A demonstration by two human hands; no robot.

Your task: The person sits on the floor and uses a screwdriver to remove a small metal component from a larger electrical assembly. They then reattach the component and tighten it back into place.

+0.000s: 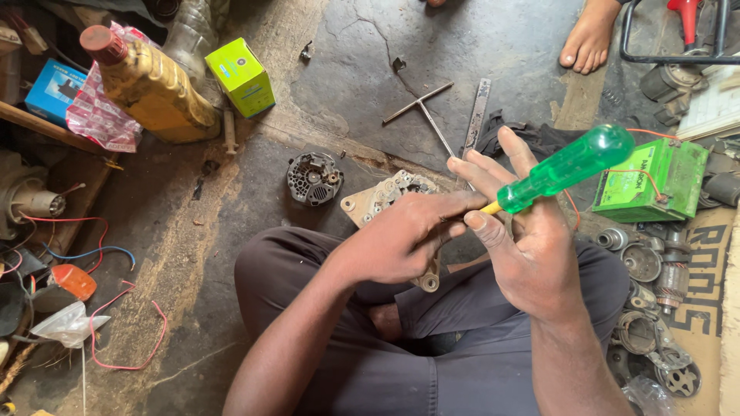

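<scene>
Upper left: large yellow plastic oil jug [154,88], lime-green cardboard box [242,77]. Right edge: green rectangular battery [655,181]. Open grey concrete floor [478,38] top centre. Centre frame: pale metal alternator housing [378,199] under left hand [401,239], fingers curled closed around it. Right hand [524,246] half open, pinching green-handled screwdriver [566,168].

Screwdriver shaft [490,207] hidden between hands.

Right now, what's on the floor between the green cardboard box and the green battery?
In the head view, a metal T-handle wrench and a flat metal strip lie on the cracked floor between the green cardboard box and the green battery.
</scene>
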